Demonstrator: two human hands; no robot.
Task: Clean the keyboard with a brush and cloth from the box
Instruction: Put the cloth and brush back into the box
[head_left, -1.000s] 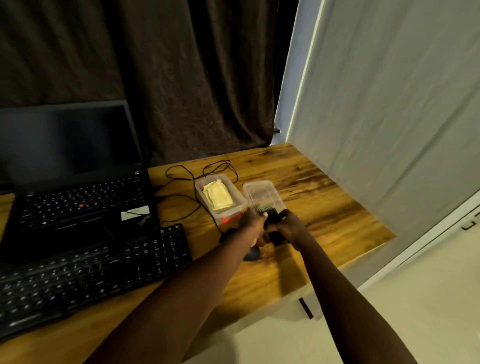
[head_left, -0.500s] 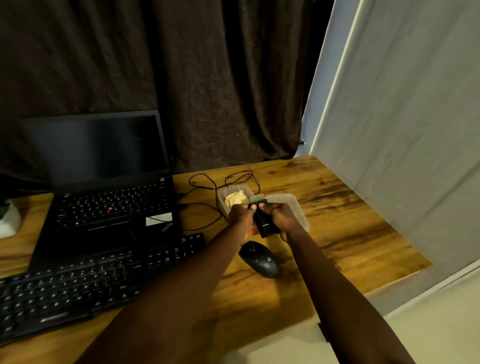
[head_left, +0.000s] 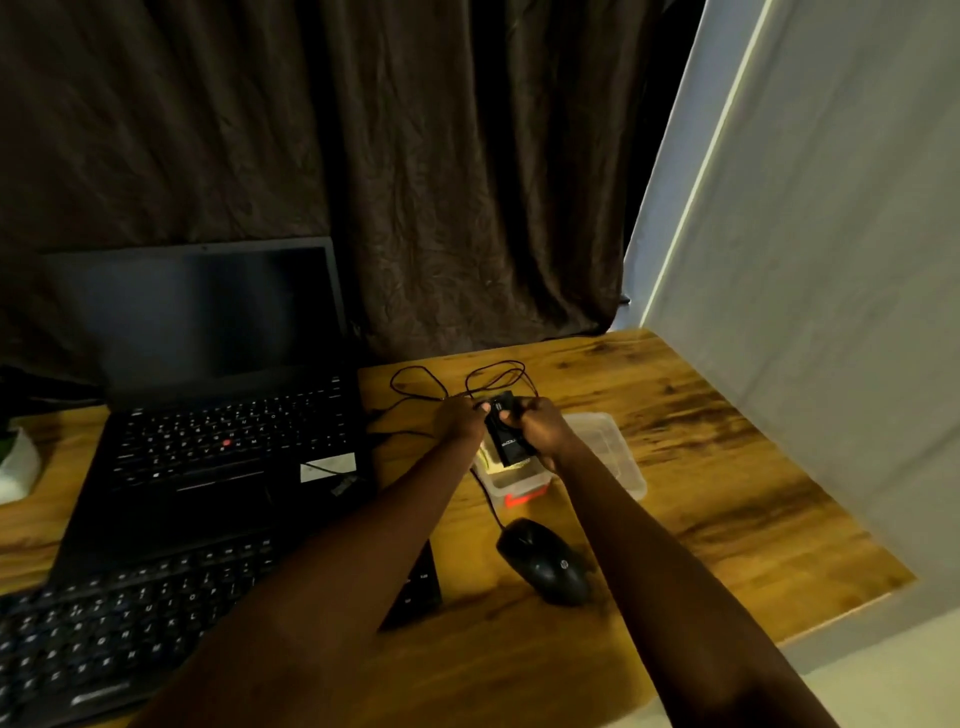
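Observation:
Above the clear plastic box (head_left: 511, 483), both hands hold a black brush (head_left: 506, 434). My right hand (head_left: 540, 428) grips its body from the right. From the left, my left hand (head_left: 460, 418) pinches its upper end. A strip of yellow cloth (head_left: 488, 460) shows in the box under the brush. The black keyboard (head_left: 130, 618) lies at the front left, partly covered by my left forearm.
The box's clear lid (head_left: 610, 457) lies to the right of the box. A black mouse (head_left: 543, 561) sits in front of the box, its cable (head_left: 441, 384) looped behind. An open laptop (head_left: 218, 415) stands behind the keyboard. The desk edge (head_left: 852, 605) runs along the right.
Both hands and the brush have lifted from beside the lid to above the box. The view has shifted, bringing the mouse and more of the laptop into sight.

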